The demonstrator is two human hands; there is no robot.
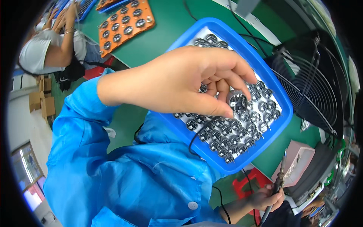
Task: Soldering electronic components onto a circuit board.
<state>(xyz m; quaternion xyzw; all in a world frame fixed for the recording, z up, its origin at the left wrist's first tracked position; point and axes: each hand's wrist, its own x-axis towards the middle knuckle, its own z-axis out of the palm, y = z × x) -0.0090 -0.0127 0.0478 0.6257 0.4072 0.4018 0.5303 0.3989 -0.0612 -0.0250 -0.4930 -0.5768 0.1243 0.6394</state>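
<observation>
My left hand (pixel 204 77) is raised over a blue tray (pixel 223 169). Between its thumb and fingers is a small round electronic part (pixel 238 101) with a dark circuit face and a grey rim. Many similar round parts (pixel 227 130) lie in rows on the white lining below, some of them covered by the hand. At the lower right, my right hand (pixel 267 199) is closed round the handle of a soldering iron (pixel 280 178), whose tip points up, apart from the tray.
An orange board (pixel 145 19) with round parts sits at the far left of the green table (pixel 166 36). A black fan (pixel 308 81) stands right of the tray. Near the iron is a pink box (pixel 302 159). Another person (pixel 56 49) works at the upper left. Black cables cross the table.
</observation>
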